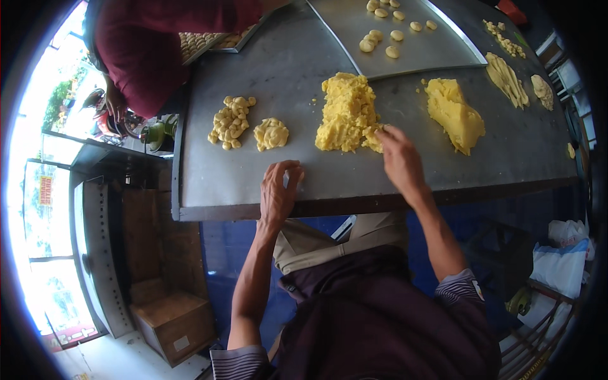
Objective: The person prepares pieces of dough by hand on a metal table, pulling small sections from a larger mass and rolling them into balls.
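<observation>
A tall, crumbly mound of yellow filling paste [345,111] sits on the metal worktable [228,183] in front of me. My right hand [402,161] is at its lower right edge, with its fingers closed on a lump of the paste [372,137]. Near the table's front edge, my left hand [278,190] rests with its fingers curled toward the thumb; whatever lies inside them is hidden. Beyond that hand are a small cluster of pale dough pieces [271,134] and a larger heap of dough pieces [229,122]. A smooth yellow block of paste [455,115] lies to the right.
Several round dough balls [392,52] lie on a metal tray [437,54] at the back. Flattened dough [506,79] and a pale lump [542,92] sit far right. At upper left, a person in a dark red sleeve [145,44] leans beside filled trays [202,44].
</observation>
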Demonstrator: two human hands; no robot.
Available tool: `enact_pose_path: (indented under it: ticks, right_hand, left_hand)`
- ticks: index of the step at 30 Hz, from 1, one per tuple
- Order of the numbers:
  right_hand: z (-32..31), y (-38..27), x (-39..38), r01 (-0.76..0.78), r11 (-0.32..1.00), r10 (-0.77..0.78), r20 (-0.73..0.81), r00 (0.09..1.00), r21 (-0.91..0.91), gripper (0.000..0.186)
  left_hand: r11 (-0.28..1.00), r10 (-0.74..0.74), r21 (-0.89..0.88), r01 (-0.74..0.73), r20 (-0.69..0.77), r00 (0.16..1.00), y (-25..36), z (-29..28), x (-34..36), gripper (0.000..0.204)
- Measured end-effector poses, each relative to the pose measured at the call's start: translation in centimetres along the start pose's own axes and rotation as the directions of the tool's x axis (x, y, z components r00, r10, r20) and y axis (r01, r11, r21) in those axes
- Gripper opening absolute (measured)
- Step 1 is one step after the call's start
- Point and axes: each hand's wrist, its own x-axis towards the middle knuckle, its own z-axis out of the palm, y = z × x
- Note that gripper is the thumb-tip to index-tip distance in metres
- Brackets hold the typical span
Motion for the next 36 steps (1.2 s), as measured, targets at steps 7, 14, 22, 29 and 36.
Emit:
enact_pose_path:
  ticks: [7,14,22,29,36]
  right_hand:
    - [0.3,4.5,1.8,-0.152,0.925,0.128,0.090,0.988,0.347,0.043]
    - [0.1,2.7,1.5,-0.013,0.959,0.012,0.007,1.000,0.282,0.034]
    - [0.0,2.4,-0.8,0.080,0.991,-0.073,-0.061,0.995,0.111,0.054]
    - [0.9,2.6,0.0,0.073,0.991,-0.066,-0.063,0.996,0.110,0.037]
    - [-1.9,2.2,0.9,0.086,0.983,-0.072,0.092,0.993,-0.160,0.031]
  left_hand:
    - [0.998,-0.060,0.003,0.060,-0.029,0.998,-0.2,-1.4,2.1,0.014]
    - [0.888,0.087,0.460,-0.006,-0.155,0.984,-1.9,2.2,6.2,0.024]
    - [0.982,0.015,0.173,-0.069,0.297,0.955,1.5,-2.4,0.3,0.026]
    - [0.993,0.074,0.102,-0.067,-0.065,0.995,0.5,-3.5,9.8,0.044]
    - [0.979,-0.055,0.196,0.049,0.027,0.998,-7.4,-4.4,7.4,0.029]
